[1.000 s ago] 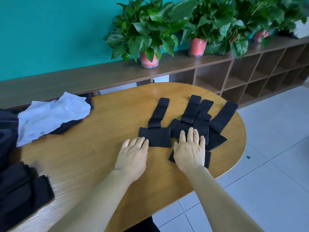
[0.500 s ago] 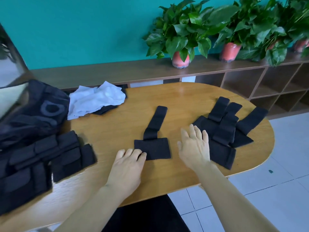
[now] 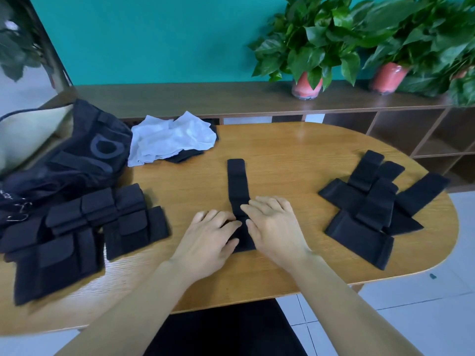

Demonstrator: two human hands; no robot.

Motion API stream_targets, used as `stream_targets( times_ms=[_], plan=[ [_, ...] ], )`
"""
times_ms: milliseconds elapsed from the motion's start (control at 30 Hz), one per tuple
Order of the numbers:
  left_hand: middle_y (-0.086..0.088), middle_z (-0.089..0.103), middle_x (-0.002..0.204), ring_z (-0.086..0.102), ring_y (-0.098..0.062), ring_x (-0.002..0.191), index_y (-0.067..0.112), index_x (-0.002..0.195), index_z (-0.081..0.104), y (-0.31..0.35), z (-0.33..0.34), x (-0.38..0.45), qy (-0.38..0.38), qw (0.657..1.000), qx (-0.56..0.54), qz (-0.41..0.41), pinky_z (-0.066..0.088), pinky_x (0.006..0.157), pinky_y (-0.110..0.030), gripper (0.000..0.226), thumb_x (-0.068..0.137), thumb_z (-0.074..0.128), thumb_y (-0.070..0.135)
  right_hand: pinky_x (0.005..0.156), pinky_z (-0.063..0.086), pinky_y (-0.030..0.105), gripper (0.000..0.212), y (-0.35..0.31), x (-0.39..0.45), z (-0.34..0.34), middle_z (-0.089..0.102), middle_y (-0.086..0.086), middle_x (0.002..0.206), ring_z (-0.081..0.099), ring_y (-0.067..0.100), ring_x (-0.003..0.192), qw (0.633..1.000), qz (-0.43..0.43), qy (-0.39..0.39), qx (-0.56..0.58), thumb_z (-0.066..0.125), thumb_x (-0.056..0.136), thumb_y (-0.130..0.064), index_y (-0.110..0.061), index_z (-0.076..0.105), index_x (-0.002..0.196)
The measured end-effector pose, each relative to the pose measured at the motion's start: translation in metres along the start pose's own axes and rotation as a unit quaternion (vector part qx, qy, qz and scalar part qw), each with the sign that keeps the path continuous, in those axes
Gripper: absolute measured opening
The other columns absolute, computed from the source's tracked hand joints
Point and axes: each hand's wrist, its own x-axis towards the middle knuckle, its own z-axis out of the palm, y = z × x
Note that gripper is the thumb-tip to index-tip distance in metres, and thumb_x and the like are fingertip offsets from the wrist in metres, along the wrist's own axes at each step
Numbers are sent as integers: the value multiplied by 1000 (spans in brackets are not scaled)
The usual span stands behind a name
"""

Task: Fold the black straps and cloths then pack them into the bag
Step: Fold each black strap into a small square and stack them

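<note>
One black strap [image 3: 237, 183] lies lengthwise on the wooden table [image 3: 295, 160], its wide end hidden under my hands. My left hand [image 3: 212, 240] rests flat on the left part of that wide end. My right hand [image 3: 273, 227] lies flat on its right part, fingers straight. A heap of unfolded black straps [image 3: 370, 206] sits to the right. Folded black straps [image 3: 84, 227] are stacked at the left. The black bag [image 3: 77, 155] with a grey logo lies at the far left.
A crumpled white cloth [image 3: 169, 137] lies on a dark cloth near the table's far left edge. Behind the table runs a wooden shelf [image 3: 205, 98] with potted plants [image 3: 308, 47]. White tiled floor [image 3: 424, 317] is at the right.
The view swung left, bringing the bag and folded stack into sight. My right hand left the heap and came onto the single strap; my left hand slid onto its wide end.
</note>
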Motion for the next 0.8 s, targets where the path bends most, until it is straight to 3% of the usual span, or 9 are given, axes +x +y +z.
stream_targets(
  times_ms=[133, 400, 500, 600, 800],
  plan=[
    [9, 58, 120, 53, -10, 105, 24, 121, 64, -4, 4, -1, -22, 999, -30, -4, 30, 98, -28, 42, 93, 37, 40, 96, 45, 39, 22, 2, 4, 7, 71, -2, 92, 64, 21, 103, 999, -27, -21, -9, 55, 79, -12, -15, 73, 91],
    [15, 55, 123, 48, -8, 115, 27, 121, 62, -9, 9, -1, -27, 995, -91, -6, 34, 100, -31, 38, 89, 43, 36, 93, 44, 35, 41, 7, 18, 30, 68, -6, 83, 64, 20, 93, 992, -2, -121, -26, 30, 84, -18, -18, 71, 84],
    [15, 55, 123, 48, -8, 117, 26, 121, 63, -10, 13, -2, -23, 993, -112, -10, 39, 99, -33, 38, 89, 45, 34, 97, 39, 36, 29, 10, 32, 36, 66, -1, 105, 58, 25, 107, 985, -3, -169, -36, 42, 91, -15, -16, 69, 103],
    [14, 56, 123, 47, -9, 119, 24, 121, 64, -11, 15, -1, -19, 992, -124, -14, 40, 99, -32, 38, 89, 46, 33, 104, 27, 33, 34, 18, 53, 42, 54, -2, 130, 44, 23, 123, 978, 2, -204, -49, 42, 97, -17, -20, 55, 128],
    [12, 59, 123, 47, -10, 119, 23, 120, 66, -13, 16, -1, -20, 993, -112, -17, 38, 99, -29, 39, 87, 48, 33, 102, 29, 34, 45, 31, 91, 66, 49, -4, 133, 39, 23, 124, 970, 30, -228, -75, 45, 93, -10, -25, 45, 135]
  ],
)
